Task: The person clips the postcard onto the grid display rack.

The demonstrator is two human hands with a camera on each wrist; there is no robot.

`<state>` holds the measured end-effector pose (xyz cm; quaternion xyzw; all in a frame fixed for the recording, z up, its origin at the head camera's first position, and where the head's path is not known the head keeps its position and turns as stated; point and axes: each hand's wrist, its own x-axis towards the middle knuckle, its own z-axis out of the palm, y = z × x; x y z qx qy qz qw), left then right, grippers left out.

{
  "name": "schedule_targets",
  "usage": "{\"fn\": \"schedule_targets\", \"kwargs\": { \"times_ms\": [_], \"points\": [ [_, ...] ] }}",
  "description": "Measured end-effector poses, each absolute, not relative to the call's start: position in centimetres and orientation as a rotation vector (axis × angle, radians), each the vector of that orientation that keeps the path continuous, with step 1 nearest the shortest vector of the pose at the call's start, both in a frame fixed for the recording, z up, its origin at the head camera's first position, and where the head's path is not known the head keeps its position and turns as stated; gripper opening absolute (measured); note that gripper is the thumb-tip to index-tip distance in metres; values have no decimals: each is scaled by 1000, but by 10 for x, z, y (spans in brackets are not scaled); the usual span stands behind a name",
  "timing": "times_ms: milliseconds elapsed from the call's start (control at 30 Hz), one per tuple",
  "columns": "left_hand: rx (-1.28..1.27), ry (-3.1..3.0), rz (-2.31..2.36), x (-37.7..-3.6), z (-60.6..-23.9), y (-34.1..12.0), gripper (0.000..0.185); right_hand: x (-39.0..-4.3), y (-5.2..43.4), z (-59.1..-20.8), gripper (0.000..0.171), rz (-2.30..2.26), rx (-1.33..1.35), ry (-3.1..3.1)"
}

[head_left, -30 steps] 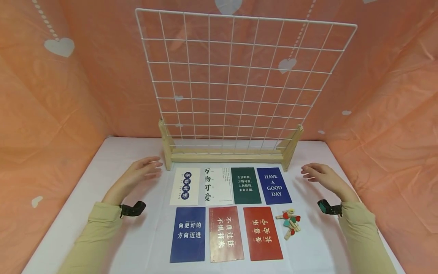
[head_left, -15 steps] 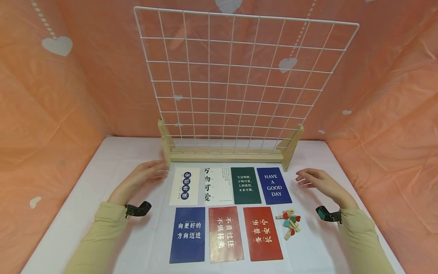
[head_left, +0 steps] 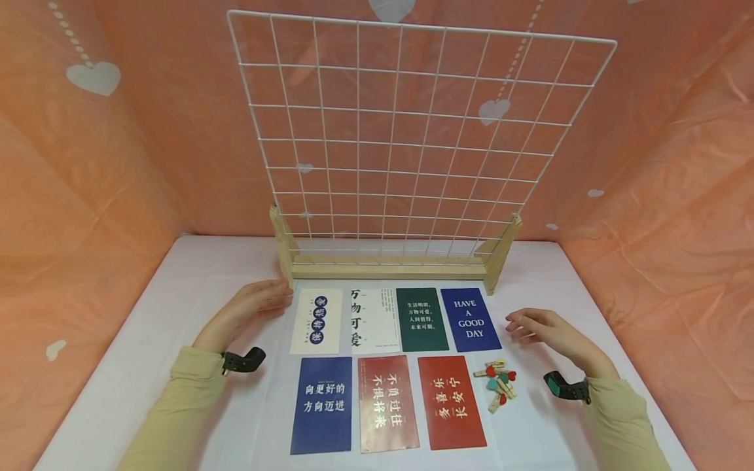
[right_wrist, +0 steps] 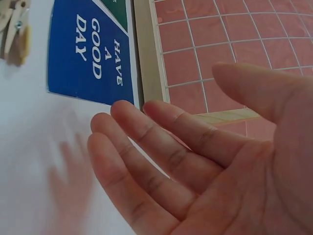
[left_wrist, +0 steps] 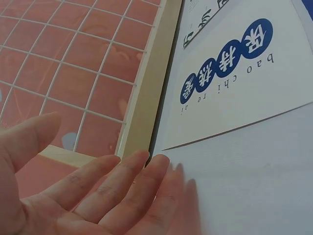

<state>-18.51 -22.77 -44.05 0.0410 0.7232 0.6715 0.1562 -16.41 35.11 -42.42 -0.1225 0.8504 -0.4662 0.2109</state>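
**Q:** Hands first — how do they stand in this figure?

**A:** Both are empty. My left hand (head_left: 247,307) lies in the centre-left of the head view with fingers straight and relaxed, its fingertips just beside the left foot of the wooden stand (head_left: 389,265) and near the white card with blue circles (head_left: 317,320). My right hand (head_left: 544,327), at centre right, is likewise loose and flat, hovering over the tabletop (head_left: 194,288) just right of the blue "HAVE A GOOD DAY" card (head_left: 470,320). The wrist views confirm bare palms and nothing gripped.

**Q:** Where are the working pieces?

**A:** Seven cards lie face up in two rows in the lower middle of the frame, in front of the stand. The small heap of wooden clips (head_left: 499,383) sits at lower right, beside the red card (head_left: 451,401) and below my right hand. The white wire grid (head_left: 406,131) stands upright in the stand, filling the upper middle, with nothing hung on it.

**Q:** Which step is this?

**A:** I judge it the opening one: reaching in, nothing chosen yet.

**Q:** What does the next move call for?

**A:** Probably a fingertip pinch. A flat card needs an edge lifted off the tabletop, and one clip must be singled out from the heap.
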Motion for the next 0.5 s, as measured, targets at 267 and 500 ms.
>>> {"fn": "schedule_targets", "kwargs": {
  "times_ms": [267,500],
  "points": [
    [165,2039,1973,-185,-448,-226,49,-156,353,-430,43,-1295,-316,2339],
    [183,2020,2003,-184,-453,-225,45,-151,352,-435,42,-1322,-318,2304]
  ]
}}
